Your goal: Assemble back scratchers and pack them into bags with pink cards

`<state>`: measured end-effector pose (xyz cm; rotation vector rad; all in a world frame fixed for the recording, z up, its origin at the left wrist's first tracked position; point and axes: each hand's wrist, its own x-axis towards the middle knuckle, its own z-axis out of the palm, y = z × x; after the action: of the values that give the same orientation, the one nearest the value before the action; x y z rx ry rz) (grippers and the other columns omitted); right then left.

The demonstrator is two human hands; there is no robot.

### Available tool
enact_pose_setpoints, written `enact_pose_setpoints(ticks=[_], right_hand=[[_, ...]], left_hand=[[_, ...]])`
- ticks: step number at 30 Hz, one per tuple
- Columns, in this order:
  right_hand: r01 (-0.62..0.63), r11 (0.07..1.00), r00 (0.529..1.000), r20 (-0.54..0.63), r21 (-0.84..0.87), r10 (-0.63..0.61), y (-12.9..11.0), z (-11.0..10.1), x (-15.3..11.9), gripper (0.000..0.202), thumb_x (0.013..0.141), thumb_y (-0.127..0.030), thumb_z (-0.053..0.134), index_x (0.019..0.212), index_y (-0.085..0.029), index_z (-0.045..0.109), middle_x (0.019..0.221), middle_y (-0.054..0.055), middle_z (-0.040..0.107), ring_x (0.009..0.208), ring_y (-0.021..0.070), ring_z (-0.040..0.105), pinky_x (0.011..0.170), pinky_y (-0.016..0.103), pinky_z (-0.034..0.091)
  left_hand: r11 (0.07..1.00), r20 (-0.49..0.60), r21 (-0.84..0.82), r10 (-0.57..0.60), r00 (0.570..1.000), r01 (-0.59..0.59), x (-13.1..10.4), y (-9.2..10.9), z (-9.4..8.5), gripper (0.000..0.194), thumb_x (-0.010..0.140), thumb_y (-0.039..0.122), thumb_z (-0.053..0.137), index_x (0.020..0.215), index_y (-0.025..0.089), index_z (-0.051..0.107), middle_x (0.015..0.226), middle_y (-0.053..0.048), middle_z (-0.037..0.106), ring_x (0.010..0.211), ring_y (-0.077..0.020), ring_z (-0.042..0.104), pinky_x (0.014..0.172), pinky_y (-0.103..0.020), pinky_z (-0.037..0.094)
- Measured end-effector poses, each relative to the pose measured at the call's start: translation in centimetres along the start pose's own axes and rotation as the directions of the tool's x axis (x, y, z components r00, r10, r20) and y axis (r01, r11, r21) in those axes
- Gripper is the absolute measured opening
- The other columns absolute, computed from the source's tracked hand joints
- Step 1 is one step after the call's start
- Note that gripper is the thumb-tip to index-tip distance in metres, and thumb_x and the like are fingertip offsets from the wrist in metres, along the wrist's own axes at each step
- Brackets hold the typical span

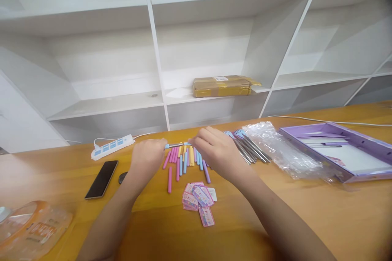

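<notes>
My left hand (149, 155) and my right hand (212, 151) are both closed on a thin pen (177, 145), one at each end. The pen lies level between them, silvery in the middle with light blue parts. Below it, pink, yellow, blue and purple sticks (170, 179) are spread on the wooden table (150, 228). Nearer to me is a loose pile of small pink and purple cards (206, 216). Beside my right hand lies a bundle of silvery rods (252, 149) with blue patterned ends.
A black phone (102, 179), a white power strip (112, 147) and a plastic bottle (39, 230) are on the left. Clear plastic wrapping (284, 153) and an open purple box (367, 177) lie right. A taped parcel (225, 86) rests on the white shelf (107, 108).
</notes>
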<state>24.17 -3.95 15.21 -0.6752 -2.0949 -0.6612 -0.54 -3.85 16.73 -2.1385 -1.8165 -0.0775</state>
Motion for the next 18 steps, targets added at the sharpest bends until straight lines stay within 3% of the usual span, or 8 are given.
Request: enact_pose_setpoints(ticks=[12,15,18], right_hand=[[0.001,0.999,1.0,-0.022,-0.034,-0.001,0.3,1.4,-0.3,0.028,0.098,0.004,0.054,0.096,-0.022,0.063,0.084,0.004,0.058,0.077,0.0198,0.04,0.07,0.033,0.027],[0.018,0.998,0.998,-0.066,-0.067,-0.022,0.5,1.8,-0.1,0.024,0.101,0.0,0.058,0.095,-0.023,0.063,0.085,0.004,0.062,0.08,0.0205,0.044,0.074,0.034,0.03],[-0.028,0.991,0.994,-0.105,-0.129,0.015,3.0,1.1,-0.5,0.021,0.103,-0.006,0.061,0.094,-0.025,0.065,0.087,0.003,0.067,0.085,0.0207,0.051,0.078,0.034,0.034]], left_hand=[[1.0,-0.001,0.009,0.002,1.0,-0.002,0.2,-0.3,-0.3,0.029,0.092,0.009,0.045,0.081,0.021,0.068,0.073,-0.01,0.072,0.065,-0.024,0.065,0.057,-0.036,0.025],[1.0,-0.044,0.023,-0.001,0.999,0.002,0.6,-0.5,0.3,0.028,0.09,0.009,0.046,0.081,0.021,0.069,0.072,-0.011,0.07,0.066,-0.0247,0.064,0.058,-0.036,0.023],[0.997,-0.167,0.006,-0.08,0.983,0.082,1.7,-2.7,1.0,0.026,0.09,0.011,0.047,0.077,0.021,0.067,0.073,-0.011,0.067,0.068,-0.0245,0.06,0.06,-0.035,0.022]])
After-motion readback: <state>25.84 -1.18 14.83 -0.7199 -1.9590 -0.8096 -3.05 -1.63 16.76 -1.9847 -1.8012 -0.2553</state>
